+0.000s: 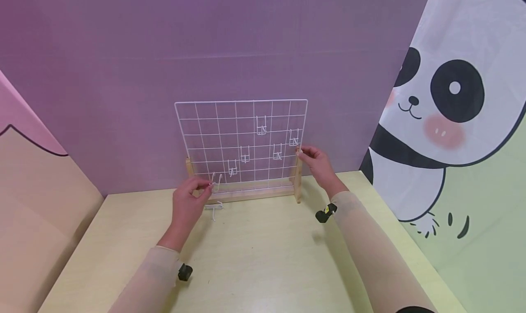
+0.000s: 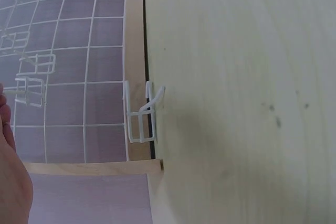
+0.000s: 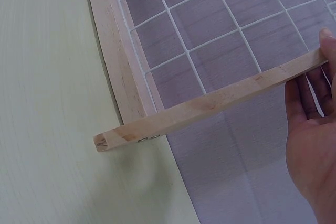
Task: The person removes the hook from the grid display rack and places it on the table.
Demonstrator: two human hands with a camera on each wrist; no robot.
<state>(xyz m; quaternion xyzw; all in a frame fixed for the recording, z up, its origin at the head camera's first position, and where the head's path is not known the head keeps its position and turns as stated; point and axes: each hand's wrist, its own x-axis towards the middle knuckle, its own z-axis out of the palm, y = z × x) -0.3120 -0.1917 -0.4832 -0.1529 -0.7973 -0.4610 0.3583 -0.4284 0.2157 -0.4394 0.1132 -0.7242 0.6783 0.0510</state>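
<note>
A white wire grid panel [image 1: 242, 139] stands upright in a wooden stand [image 1: 298, 178] at the back of the table. My left hand [image 1: 191, 201] pinches a white wire hook [image 1: 219, 183] at the panel's lower left. In the left wrist view this hook [image 2: 32, 92] overlaps the grid, right by my fingertips. My right hand [image 1: 320, 164] grips the stand's right post near its top, with thumb and fingers on opposite sides of the wood [image 3: 231, 94]. Another white hook [image 1: 213, 207] lies at the stand's base, just below my left hand.
Several white hooks [image 1: 261, 126] hang on the grid, stepping from upper right to lower left. A purple backdrop [image 1: 242, 43] rises behind it. A panda-printed panel [image 1: 452, 121] borders the right side. Pale wooden tabletop [image 1: 263, 249] extends in front.
</note>
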